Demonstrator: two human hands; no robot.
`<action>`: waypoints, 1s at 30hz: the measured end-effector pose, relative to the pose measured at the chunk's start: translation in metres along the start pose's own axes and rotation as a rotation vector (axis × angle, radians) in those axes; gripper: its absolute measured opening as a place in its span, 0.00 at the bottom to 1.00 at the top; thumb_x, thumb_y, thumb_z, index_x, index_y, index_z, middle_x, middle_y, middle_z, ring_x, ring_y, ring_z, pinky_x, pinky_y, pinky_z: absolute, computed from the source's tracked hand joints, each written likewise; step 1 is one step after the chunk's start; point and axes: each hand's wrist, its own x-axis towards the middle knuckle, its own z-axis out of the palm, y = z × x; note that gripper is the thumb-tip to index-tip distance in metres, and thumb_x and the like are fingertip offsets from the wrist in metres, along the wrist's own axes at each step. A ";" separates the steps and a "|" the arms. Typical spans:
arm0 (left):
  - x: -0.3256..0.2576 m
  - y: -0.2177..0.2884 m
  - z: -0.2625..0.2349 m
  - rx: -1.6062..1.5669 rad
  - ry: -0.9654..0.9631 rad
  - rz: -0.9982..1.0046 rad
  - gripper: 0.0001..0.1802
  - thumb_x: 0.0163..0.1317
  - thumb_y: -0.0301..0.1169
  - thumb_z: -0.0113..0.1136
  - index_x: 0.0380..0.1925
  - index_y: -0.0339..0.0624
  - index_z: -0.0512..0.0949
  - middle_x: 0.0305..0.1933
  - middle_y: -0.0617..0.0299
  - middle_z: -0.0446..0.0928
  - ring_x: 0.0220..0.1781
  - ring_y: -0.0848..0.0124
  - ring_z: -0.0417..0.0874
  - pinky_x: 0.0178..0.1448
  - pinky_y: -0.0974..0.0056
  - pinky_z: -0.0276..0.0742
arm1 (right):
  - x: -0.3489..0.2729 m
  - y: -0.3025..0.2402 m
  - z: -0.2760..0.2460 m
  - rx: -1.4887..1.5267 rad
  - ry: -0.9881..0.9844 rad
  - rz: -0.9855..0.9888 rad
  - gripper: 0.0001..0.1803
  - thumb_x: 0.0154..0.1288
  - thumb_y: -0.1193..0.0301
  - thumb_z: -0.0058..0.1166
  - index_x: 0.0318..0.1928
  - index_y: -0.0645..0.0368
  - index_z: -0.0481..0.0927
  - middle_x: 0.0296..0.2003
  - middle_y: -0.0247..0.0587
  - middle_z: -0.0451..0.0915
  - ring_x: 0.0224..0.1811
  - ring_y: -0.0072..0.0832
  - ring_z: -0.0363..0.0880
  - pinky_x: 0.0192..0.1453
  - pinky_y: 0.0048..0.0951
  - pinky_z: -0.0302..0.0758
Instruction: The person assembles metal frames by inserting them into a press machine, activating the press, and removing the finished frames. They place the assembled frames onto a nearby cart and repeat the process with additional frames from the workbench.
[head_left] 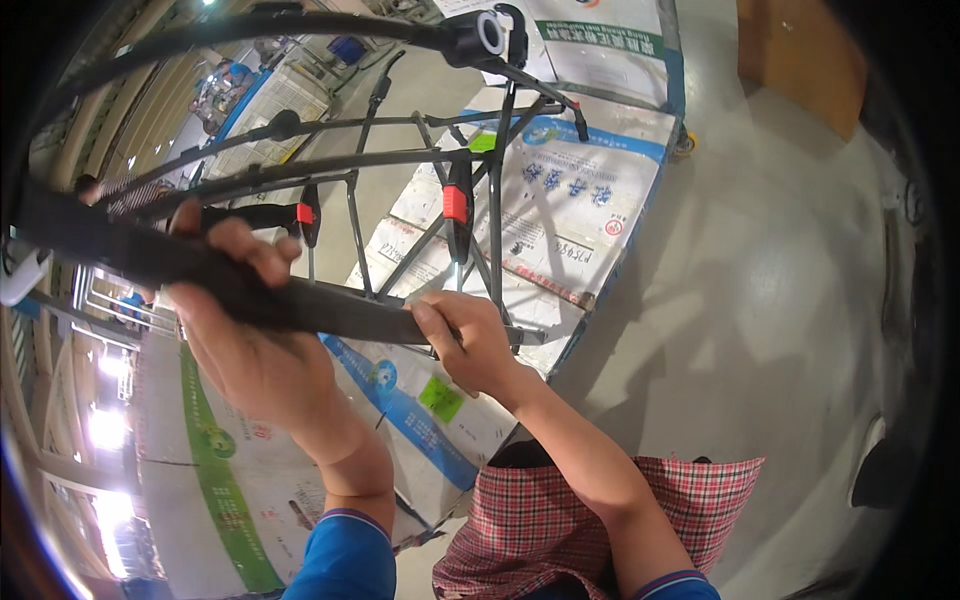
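Observation:
A long, flat black bar (355, 312) runs slantwise across the view, blurred toward its left end. My left hand (265, 365) is wrapped round it, with the thumb below and the fingers curled over the top. Close to the bar's right end, my right hand (475, 340) grips it with the thumb on top. Behind both hands stands a black tubular frame (494, 215) with crossing legs and long curved tubes. A black joint piece with a red part (456, 204) sits upright on it, just above my right hand. A round grey-and-black hub (490, 33) shows at the top.
White cartons (600, 250) with blue and green print lie beneath the frame on a surface with a caster (686, 142). Another carton with a green stripe (215, 470) is at lower left. A brown board (800, 65) stands at far right. A checked apron (540, 520) hangs below my arms.

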 end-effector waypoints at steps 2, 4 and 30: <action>-0.005 0.000 -0.002 0.060 0.021 0.022 0.28 0.70 0.41 0.44 0.59 0.28 0.60 0.43 0.53 0.73 0.38 0.69 0.74 0.50 0.61 0.71 | 0.002 0.003 0.000 0.008 -0.077 0.020 0.12 0.67 0.69 0.47 0.28 0.60 0.76 0.19 0.45 0.73 0.21 0.44 0.72 0.25 0.37 0.67; -0.012 -0.004 -0.003 0.148 0.053 0.087 0.26 0.67 0.33 0.47 0.61 0.31 0.58 0.53 0.47 0.70 0.52 0.61 0.74 0.62 0.53 0.67 | 0.004 0.009 0.000 -0.009 -0.110 0.025 0.13 0.68 0.69 0.44 0.27 0.61 0.75 0.17 0.48 0.70 0.20 0.47 0.70 0.24 0.38 0.65; -0.074 0.117 -0.195 -1.443 -0.909 -0.169 0.16 0.63 0.28 0.48 0.47 0.28 0.74 0.23 0.56 0.72 0.23 0.68 0.74 0.27 0.64 0.71 | 0.019 0.024 0.000 0.051 -0.056 0.023 0.29 0.74 0.56 0.25 0.25 0.65 0.70 0.17 0.37 0.69 0.11 0.18 0.64 0.16 0.17 0.59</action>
